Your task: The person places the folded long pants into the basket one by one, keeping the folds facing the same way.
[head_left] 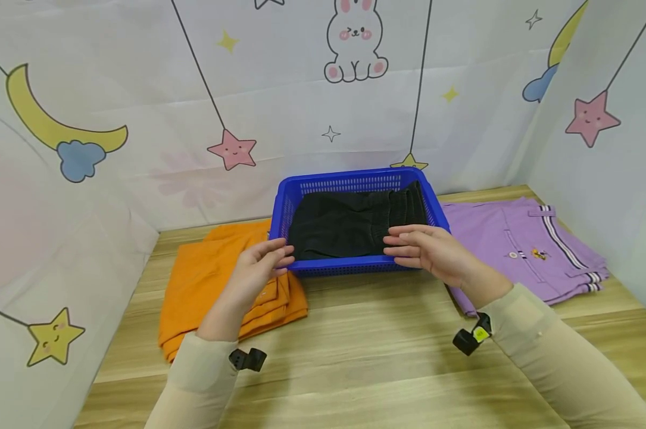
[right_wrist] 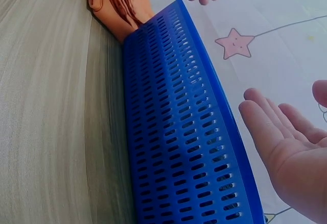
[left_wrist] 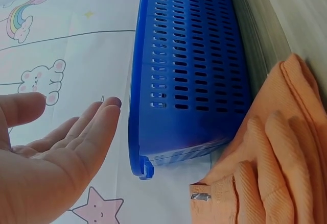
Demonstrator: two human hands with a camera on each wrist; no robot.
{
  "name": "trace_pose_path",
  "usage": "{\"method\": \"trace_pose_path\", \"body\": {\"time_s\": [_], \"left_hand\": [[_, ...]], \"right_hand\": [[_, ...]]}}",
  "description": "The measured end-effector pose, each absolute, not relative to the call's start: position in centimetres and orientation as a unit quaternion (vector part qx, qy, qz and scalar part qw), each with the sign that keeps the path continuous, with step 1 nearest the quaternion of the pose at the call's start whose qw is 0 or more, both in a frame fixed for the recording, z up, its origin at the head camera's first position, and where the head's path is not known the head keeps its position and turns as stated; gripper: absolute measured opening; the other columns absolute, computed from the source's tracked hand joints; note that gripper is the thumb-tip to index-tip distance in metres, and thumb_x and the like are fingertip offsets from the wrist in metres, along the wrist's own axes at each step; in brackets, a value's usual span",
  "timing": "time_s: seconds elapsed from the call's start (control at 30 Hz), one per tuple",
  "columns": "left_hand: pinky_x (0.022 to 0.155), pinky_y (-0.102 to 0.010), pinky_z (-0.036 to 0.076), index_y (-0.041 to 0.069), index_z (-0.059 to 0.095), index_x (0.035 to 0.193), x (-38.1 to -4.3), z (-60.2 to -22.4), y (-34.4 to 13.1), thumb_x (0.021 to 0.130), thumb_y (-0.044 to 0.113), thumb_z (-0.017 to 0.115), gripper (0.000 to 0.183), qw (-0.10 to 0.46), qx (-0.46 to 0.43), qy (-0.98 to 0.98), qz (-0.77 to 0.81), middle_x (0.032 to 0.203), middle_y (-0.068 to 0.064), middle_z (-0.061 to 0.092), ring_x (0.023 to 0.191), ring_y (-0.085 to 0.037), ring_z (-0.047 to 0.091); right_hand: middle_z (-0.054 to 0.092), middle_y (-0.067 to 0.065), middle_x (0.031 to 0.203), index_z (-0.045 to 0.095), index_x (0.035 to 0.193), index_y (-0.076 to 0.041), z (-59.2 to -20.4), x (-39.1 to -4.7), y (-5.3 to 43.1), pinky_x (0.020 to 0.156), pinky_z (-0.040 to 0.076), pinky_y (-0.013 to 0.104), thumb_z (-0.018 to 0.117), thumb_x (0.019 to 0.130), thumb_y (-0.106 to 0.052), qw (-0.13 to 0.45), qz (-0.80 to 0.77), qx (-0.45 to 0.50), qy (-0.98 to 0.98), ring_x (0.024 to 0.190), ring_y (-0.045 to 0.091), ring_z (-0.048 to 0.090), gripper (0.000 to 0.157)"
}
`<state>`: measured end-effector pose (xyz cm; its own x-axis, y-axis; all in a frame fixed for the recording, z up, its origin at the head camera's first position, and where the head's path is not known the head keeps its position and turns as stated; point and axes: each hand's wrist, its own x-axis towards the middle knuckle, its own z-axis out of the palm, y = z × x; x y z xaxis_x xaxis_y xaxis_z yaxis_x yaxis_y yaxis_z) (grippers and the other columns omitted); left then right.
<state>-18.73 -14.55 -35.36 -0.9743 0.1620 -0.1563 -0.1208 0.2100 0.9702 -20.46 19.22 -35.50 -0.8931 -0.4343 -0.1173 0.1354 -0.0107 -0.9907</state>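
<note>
Folded black trousers (head_left: 339,223) with a gathered waistband lie inside a blue plastic basket (head_left: 333,263). My left hand (head_left: 258,268) hovers by the basket's front left corner, fingers relaxed and holding nothing. Over the front right part of the rim is my right hand (head_left: 430,250), its fingers loosely extended and pointing inward. Both wrist views show a gap between the fingers and the basket's slotted side. Folded orange trousers (head_left: 210,280) lie left of the basket, partly behind my left forearm. To the right, folded purple trousers (head_left: 515,244) with a striped waistband are partly covered by my right hand.
The wooden table (head_left: 365,339) extends in front of the basket. A white cloth wall (head_left: 301,95) printed with stars, moons and a rabbit rises directly behind it, and more cloth closes off the left and right sides.
</note>
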Motion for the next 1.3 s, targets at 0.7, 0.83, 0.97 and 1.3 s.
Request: {"method": "trace_pose_path", "body": {"time_s": [0.7, 0.83, 0.97, 1.3], "left_hand": [[0.099, -0.037, 0.047, 0.004, 0.04, 0.141, -17.9, -35.7, -15.2, 0.101, 0.022, 0.043, 0.044, 0.11, -0.003, 0.773, 0.624, 0.136, -0.018, 0.052, 0.121, -0.028, 0.055], [0.1, -0.038, 0.047, 0.004, 0.041, 0.141, -17.8, -35.9, -15.3, 0.101, 0.021, 0.043, 0.043, 0.109, -0.003, 0.774, 0.624, 0.135, -0.017, 0.053, 0.121, -0.029, 0.055], [0.099, -0.037, 0.048, 0.004, 0.041, 0.141, -17.6, -35.9, -15.4, 0.101, 0.021, 0.042, 0.043, 0.106, 0.001, 0.775, 0.623, 0.135, -0.018, 0.053, 0.121, -0.029, 0.056], [0.097, -0.036, 0.049, 0.002, 0.041, 0.141, -17.2, -36.0, -15.6, 0.102, 0.02, 0.041, 0.043, 0.102, 0.002, 0.777, 0.622, 0.134, -0.02, 0.053, 0.119, -0.029, 0.057]], "right_hand": [[0.036, 0.029, 0.145, 0.028, 0.143, 0.009, -36.0, -20.2, 18.7, 0.092, 0.051, 0.031, 0.043, 0.101, -0.025, 0.216, -0.706, -0.112, 0.665, 0.109, 0.012, 0.063, 0.056], [0.037, 0.028, 0.144, 0.029, 0.143, 0.008, -36.0, -20.2, 18.6, 0.093, 0.051, 0.032, 0.045, 0.101, -0.024, 0.219, -0.703, -0.113, 0.667, 0.109, 0.012, 0.063, 0.055], [0.039, 0.027, 0.144, 0.03, 0.142, 0.008, -36.1, -20.1, 18.5, 0.094, 0.051, 0.033, 0.046, 0.1, -0.023, 0.22, -0.702, -0.114, 0.668, 0.109, 0.012, 0.063, 0.055], [0.039, 0.029, 0.143, 0.03, 0.142, 0.01, -36.1, -19.9, 18.4, 0.092, 0.052, 0.032, 0.046, 0.1, -0.022, 0.227, -0.697, -0.134, 0.667, 0.11, 0.014, 0.063, 0.055]]}}
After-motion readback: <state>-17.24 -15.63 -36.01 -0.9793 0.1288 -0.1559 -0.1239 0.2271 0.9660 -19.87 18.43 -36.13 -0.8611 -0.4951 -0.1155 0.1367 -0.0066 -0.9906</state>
